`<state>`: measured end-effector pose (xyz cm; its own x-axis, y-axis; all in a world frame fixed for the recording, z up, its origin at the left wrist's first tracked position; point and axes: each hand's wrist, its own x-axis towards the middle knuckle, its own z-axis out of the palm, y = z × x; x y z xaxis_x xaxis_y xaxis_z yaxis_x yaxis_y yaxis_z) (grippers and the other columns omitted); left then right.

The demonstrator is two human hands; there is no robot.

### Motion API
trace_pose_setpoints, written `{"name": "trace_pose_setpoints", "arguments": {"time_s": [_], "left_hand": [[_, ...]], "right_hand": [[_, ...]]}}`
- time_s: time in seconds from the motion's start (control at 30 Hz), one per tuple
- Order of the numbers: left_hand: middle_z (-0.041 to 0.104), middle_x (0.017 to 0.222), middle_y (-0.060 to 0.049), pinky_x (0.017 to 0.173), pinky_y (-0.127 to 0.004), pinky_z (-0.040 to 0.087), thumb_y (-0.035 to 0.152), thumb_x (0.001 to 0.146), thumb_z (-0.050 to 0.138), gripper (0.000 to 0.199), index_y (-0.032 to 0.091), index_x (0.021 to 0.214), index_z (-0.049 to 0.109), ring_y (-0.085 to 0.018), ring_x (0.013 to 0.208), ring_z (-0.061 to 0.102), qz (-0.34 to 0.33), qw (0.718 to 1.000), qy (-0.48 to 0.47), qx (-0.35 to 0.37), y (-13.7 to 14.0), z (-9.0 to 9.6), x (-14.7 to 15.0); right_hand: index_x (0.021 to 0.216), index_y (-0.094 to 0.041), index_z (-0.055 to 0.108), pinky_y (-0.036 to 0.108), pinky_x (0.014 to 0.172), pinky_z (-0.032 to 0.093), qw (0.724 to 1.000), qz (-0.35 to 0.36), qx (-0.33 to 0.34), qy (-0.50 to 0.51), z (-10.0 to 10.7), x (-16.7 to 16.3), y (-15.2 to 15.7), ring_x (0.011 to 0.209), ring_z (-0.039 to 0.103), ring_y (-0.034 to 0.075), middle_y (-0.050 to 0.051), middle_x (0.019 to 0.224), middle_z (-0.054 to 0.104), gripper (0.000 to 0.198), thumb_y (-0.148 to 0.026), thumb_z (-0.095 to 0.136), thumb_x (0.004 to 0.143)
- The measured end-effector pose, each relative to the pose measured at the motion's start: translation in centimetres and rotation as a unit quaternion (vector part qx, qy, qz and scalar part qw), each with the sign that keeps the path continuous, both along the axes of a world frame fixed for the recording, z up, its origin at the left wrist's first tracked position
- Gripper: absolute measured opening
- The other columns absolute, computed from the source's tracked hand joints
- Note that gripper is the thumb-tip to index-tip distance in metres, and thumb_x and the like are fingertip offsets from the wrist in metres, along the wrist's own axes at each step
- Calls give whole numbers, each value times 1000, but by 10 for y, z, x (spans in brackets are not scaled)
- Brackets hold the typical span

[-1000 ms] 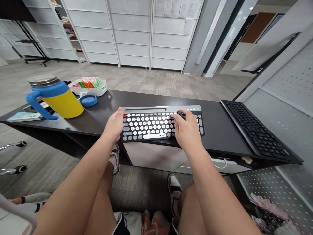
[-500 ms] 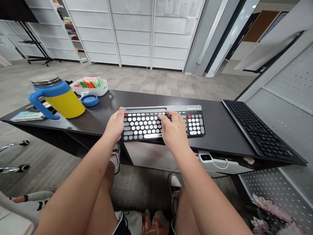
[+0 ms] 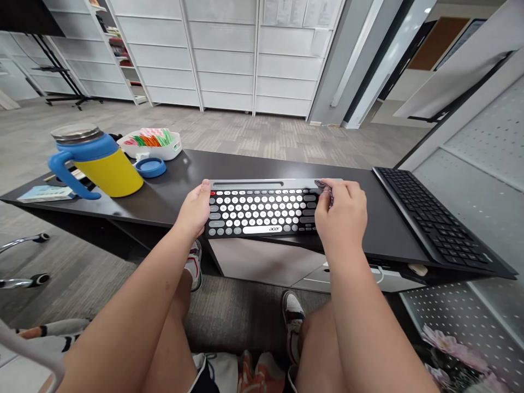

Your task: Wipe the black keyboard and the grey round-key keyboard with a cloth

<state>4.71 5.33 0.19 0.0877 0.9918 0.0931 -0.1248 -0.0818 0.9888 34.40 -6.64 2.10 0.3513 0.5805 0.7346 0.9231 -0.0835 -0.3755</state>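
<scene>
A keyboard point(image 3: 262, 207) with round white keys, grey side keys and a red corner key lies at the desk's front edge, slightly overhanging it. My left hand point(image 3: 196, 207) grips its left end, thumb on the top edge. Over the number pad at the right end is my right hand point(image 3: 343, 210), its fingers closed on a small dark patterned cloth point(image 3: 323, 185). The cloth touches the keyboard's upper right part. Most of the cloth and the number pad are hidden under that hand.
On the dark desk point(image 3: 245, 164), a blue-and-yellow mug point(image 3: 102, 164) stands left, near a blue lid point(image 3: 150, 167) and a white basket point(image 3: 174, 146) of colourful packets. A second, black keyboard point(image 3: 434, 218) lies right. Below it sits a white cable point(image 3: 380, 274).
My right hand has moved right with the cloth, from the middle of the keyboard to its right end. My left hand still holds the left end.
</scene>
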Motion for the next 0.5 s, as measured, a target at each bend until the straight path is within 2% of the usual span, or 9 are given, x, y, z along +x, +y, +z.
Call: {"name": "trace_pose_setpoints", "arguments": {"time_s": [0.1, 0.17, 0.33, 0.5], "left_hand": [[81, 108, -13, 96, -46, 60, 74, 93, 63, 60, 19, 114, 74, -31, 104, 76, 3, 1000, 1, -3, 1, -1, -1], [81, 107, -13, 95, -45, 60, 73, 93, 64, 59, 19, 114, 74, -31, 103, 76, 5, 1000, 4, -5, 1, -1, -1], [81, 105, -13, 92, -44, 61, 74, 92, 63, 60, 18, 113, 74, -30, 99, 77, 7, 1000, 9, -8, 1, 0, -1], [80, 106, -13, 91, -45, 62, 73, 92, 64, 59, 18, 113, 74, -30, 99, 76, 11, 1000, 11, -10, 1, 1, 0]], "right_hand": [[122, -22, 76, 39, 84, 49, 994, 40, -97, -1, -2, -1, -2, 100, 65, 26, 12, 116, 71, 34, -25, 50, 101], [125, -22, 75, 36, 77, 47, 989, 58, -136, 1, -2, -5, -4, 94, 66, 24, 11, 117, 72, 35, -26, 49, 101], [129, -24, 73, 33, 70, 43, 981, 66, -182, 3, 1, -11, -8, 88, 68, 22, 7, 115, 75, 37, -23, 48, 102], [131, -26, 72, 33, 75, 44, 976, 64, -208, 29, 5, -10, -7, 96, 69, 24, 6, 116, 77, 39, -21, 46, 102]]}}
